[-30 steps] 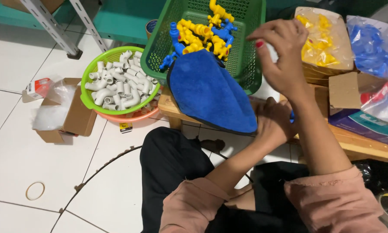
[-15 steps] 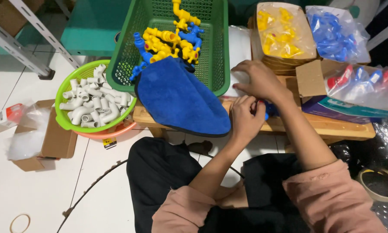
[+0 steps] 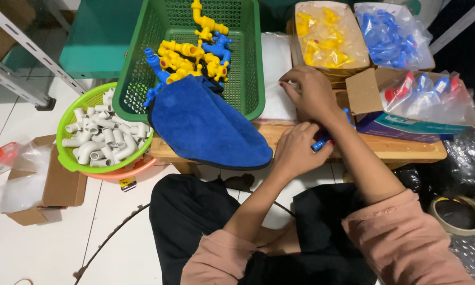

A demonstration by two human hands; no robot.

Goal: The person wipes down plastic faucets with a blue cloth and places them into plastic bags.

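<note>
A low wooden bench (image 3: pixel 406 150) holds a green plastic basket (image 3: pixel 248 63). Right of the basket lie clear plastic bags (image 3: pixel 277 74) and cardboard boxes (image 3: pixel 365 91).

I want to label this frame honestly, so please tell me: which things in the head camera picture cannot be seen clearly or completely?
- Small blue plastic part in the left hand: mostly covered by its fingers, so the shape is unclear.
- What the right hand touches on the clear plastic bag: hidden under the hand.
- Green plastic mesh basket: its far end is cut off by the top edge.
- Roll of tape: partly hidden by the pink sleeve.
</note>
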